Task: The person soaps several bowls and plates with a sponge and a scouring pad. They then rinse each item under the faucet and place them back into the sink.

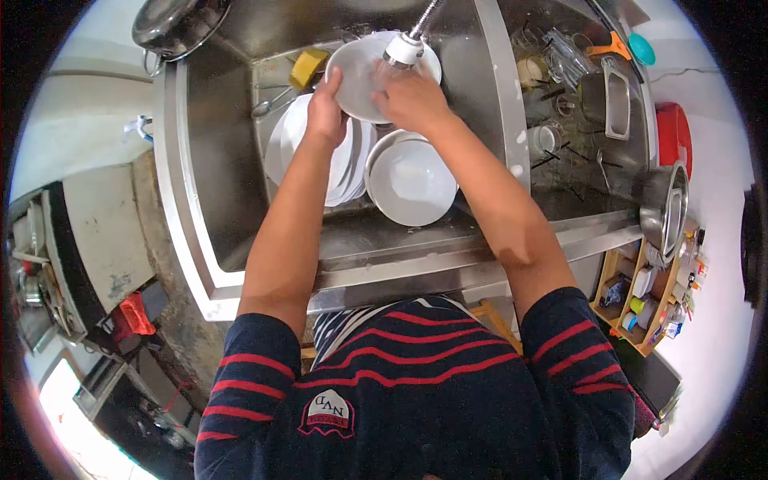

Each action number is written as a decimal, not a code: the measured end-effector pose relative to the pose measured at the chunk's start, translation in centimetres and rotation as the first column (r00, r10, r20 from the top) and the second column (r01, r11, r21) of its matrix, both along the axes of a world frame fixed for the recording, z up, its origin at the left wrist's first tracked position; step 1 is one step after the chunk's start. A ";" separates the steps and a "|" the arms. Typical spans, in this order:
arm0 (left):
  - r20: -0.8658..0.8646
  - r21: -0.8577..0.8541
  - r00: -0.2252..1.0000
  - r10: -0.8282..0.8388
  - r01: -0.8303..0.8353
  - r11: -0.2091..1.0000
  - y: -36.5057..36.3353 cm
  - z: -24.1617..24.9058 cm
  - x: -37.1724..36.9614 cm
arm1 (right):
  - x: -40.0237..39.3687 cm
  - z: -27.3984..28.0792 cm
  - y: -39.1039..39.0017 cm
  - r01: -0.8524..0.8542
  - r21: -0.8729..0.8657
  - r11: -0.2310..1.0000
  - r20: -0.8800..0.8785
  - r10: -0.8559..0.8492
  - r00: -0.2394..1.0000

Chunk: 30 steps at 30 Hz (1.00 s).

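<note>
My left hand (326, 112) grips a white bowl (352, 72) by its left rim, thumb over the edge, holding it tilted over the sink. Inside the bowl, my right hand (414, 98) is at its surface under the faucet head (404, 50), fingers smeared by motion and water. Behind it shows the edge of another white bowl (433, 62). Below my left hand stands a stack of white plates (286, 144). To the right of that stack are nested white bowls (412, 186). A yellow sponge (308, 67) and spoons (268, 104) lie to the left.
The steel sink's rim (416, 270) runs in front of me. Beyond a divider (506, 104), the right basin holds glasses (546, 138), cutlery and a metal tray (617, 100). A metal pot (180, 26) sits at the upper left corner; a steel bowl (658, 210) stands at the right edge.
</note>
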<state>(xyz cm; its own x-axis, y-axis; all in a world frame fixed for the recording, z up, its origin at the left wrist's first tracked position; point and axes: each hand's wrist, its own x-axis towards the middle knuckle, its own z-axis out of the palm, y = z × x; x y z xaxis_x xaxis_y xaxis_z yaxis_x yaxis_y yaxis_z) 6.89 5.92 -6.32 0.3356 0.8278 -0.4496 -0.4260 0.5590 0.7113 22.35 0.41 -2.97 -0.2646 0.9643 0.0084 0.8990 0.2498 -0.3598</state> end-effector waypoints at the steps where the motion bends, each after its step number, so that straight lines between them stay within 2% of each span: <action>1: -0.009 0.038 0.998 0.069 -0.069 0.997 0.1 -0.6 0.3 | -0.1 -1.1 -0.7 0.107 0.138 0.985 0.099 -0.121 0.988; 2: -0.006 0.040 0.998 0.069 -0.069 0.997 0.4 -1.1 0.3 | 0.0 -2.1 -1.2 0.195 0.284 0.939 0.181 -0.252 0.951; 3: 0.012 0.103 0.993 0.116 -0.117 0.988 0.7 -1.5 0.3 | -0.6 -1.8 -1.6 0.194 0.287 0.938 0.185 -0.253 0.950; 4: 0.029 0.159 0.987 0.158 -0.161 0.974 0.6 -1.6 0.2 | -1.8 -1.2 -2.5 0.162 0.157 0.974 0.008 -0.165 0.986; 5: 0.050 0.120 0.982 0.183 -0.187 0.975 0.5 -1.7 0.2 | -2.4 -0.7 -3.1 0.105 0.032 0.994 -0.181 -0.097 0.979; 6: 0.051 0.117 0.983 0.178 -0.183 0.976 0.5 -1.5 0.1 | -2.1 -0.3 -3.2 0.109 0.029 0.994 -0.179 -0.102 0.978; 8: 0.129 -0.053 0.966 0.222 -0.217 0.975 0.6 -0.9 -0.4 | -1.9 0.6 -2.9 0.016 0.015 1.000 -0.441 -0.008 0.897; 9: 0.079 -0.058 0.964 0.254 -0.250 0.966 0.2 0.5 -0.2 | -0.8 0.7 -2.3 0.053 0.001 0.999 -0.215 -0.052 0.975; 10: 0.081 -0.052 0.964 0.254 -0.250 0.967 0.3 0.5 -0.4 | 0.1 0.1 -2.1 0.053 0.007 0.999 -0.216 -0.050 0.975; 12: 0.098 -0.098 0.979 0.180 -0.170 0.981 0.5 0.4 -0.4 | 1.4 -0.8 -2.2 0.334 0.332 0.882 -0.181 -0.288 0.940; 13: 0.100 -0.100 0.978 0.181 -0.171 0.980 0.5 0.2 -0.4 | 1.9 -0.9 -2.0 0.328 0.340 0.881 -0.319 -0.220 0.922; 14: 0.132 -0.133 0.982 0.135 -0.118 0.984 0.5 0.1 -0.3 | 1.7 -1.3 -2.2 0.327 0.337 0.883 -0.316 -0.221 0.923; 16: 0.167 -0.166 0.982 0.088 -0.060 0.984 0.4 -0.3 0.0 | 0.8 -1.4 -2.4 0.609 0.191 0.770 -0.601 -0.399 0.693; 17: 0.156 -0.157 0.988 0.012 0.013 0.987 0.6 -0.3 0.3 | 0.6 -1.2 -2.2 0.609 0.195 0.768 -0.600 -0.398 0.694; 18: 0.141 -0.152 0.988 -0.063 0.085 0.985 0.6 -0.1 0.5 | 0.5 -1.3 -2.1 0.686 0.005 0.728 -0.660 -0.512 0.549; 19: 0.140 -0.153 0.988 -0.064 0.085 0.985 0.6 0.0 0.7 | 0.4 -1.4 -2.1 0.723 -0.192 0.663 -0.682 -0.620 0.388; 21: 0.035 -0.160 0.991 -0.133 0.137 0.978 0.6 0.1 1.4 | 0.6 -1.8 -2.3 0.762 -0.144 0.632 -0.679 -0.623 0.389; 23: 0.059 -0.169 0.983 -0.171 0.179 0.969 1.6 -1.8 1.5 | 1.1 -2.5 -2.3 0.800 -0.089 0.593 -0.672 -0.629 0.391; 25: 0.104 -0.158 0.973 -0.206 0.221 0.962 1.6 -2.4 1.8 | 1.9 -3.5 -2.0 0.859 0.023 0.512 -0.775 -0.533 0.339; 26: 0.107 -0.162 0.972 -0.209 0.224 0.961 1.7 -2.7 2.1 | 2.4 -4.0 -1.9 0.860 0.022 0.509 -0.772 -0.538 0.338; 28: 0.032 -0.121 0.967 -0.252 0.254 0.959 2.2 -3.7 2.1 | 3.1 -4.4 -1.8 0.812 -0.290 0.506 -0.704 -0.688 0.177; 29: 0.045 -0.064 0.964 -0.262 0.264 0.962 2.2 -3.8 2.1 | 3.7 -6.6 -1.2 0.784 -0.303 0.542 -0.742 -0.650 0.162; 30: 0.043 -0.065 0.963 -0.266 0.269 0.961 2.1 -3.3 2.2 | 3.5 -6.0 -1.3 0.786 -0.306 0.538 -0.742 -0.651 0.157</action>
